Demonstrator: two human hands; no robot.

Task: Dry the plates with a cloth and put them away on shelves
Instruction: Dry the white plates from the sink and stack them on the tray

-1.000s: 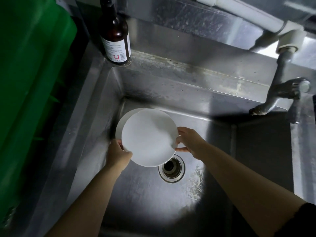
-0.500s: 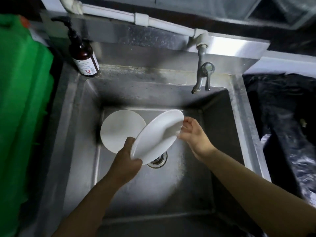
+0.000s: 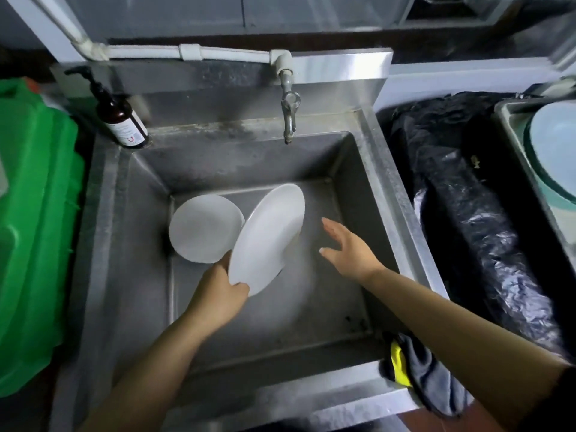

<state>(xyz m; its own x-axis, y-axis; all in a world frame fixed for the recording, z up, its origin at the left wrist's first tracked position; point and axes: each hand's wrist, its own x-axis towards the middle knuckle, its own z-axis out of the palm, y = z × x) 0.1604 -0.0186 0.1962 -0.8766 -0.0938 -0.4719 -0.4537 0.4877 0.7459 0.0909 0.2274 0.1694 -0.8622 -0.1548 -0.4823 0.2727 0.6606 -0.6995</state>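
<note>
Fingers of my left hand (image 3: 218, 294) clamp the round white ceramic plate (image 3: 269, 238) by its seven-o'clock rim, tilted over the steel sink (image 3: 311, 322), probably to drain. At three o'clock, my right hand (image 3: 346, 247), on the rim half a second ago, hangs open and empty.

A plate (image 3: 205, 228) is set at the far left of the sink (image 3: 339, 169) floor. Just to its right, a second plate (image 3: 268, 238) is held tilted above the floor by the left hand (image 3: 218, 294). A bottle (image 3: 120, 116) is stood on the far-left rim, a cloth (image 3: 420, 375) draped over the near-right corner.
</note>
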